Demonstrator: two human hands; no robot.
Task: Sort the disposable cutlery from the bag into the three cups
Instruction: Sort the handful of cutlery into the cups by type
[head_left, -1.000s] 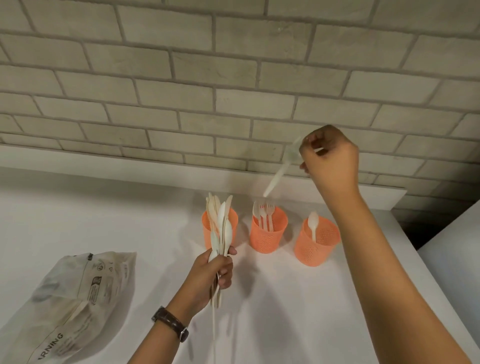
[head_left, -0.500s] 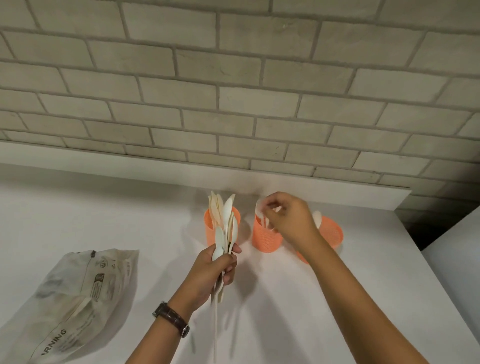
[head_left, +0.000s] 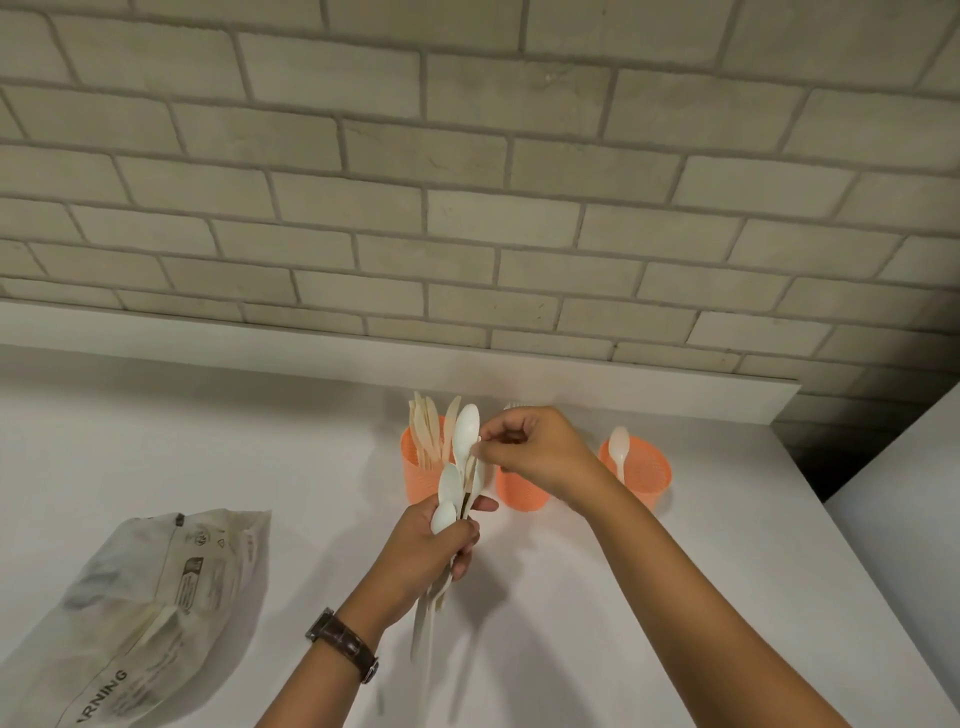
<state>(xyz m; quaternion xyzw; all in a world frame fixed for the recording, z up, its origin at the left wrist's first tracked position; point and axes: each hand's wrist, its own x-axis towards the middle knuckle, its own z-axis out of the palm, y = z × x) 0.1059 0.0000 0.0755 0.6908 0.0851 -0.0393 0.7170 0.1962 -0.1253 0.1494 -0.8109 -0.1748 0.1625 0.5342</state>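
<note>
Smooth white plastic spoons, perforated orange plastic cups, matt countertop, rough brick wall.

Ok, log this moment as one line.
left hand: holds cutlery bundle | right hand: pinching a piece from bundle | right cup: one spoon

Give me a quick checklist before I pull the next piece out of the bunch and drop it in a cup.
1. Left hand grips the bunch of cutlery firmly: ok.
2. Right hand fingertips pinch one piece at the top of the bunch: ok.
3. Which type that piece is: cannot tell, fingers cover it.
4. Right cup upright, one spoon in it: ok.
5. Middle cup open to reach: cannot tell, the right hand hides its mouth.
6. Left cup upright with pieces standing in it: ok.
</note>
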